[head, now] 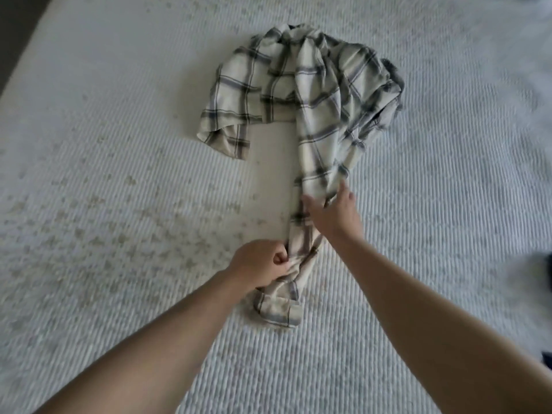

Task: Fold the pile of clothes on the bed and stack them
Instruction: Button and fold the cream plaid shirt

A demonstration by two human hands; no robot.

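Observation:
A cream plaid shirt (310, 94) with grey and dark stripes lies crumpled on the white bed (119, 144). One long sleeve stretches from the bunched body toward me, its cuff lying near the bottom centre. My left hand (260, 264) pinches the sleeve just above the cuff. My right hand (331, 210) rests on the sleeve farther up, fingers spread and straight. The other sleeve hangs off the shirt's left side.
The ribbed white bed cover carries faint beige speckles on the left. A dark strip of floor shows at the top-left corner. Dark objects (545, 264) peek in at the right edge.

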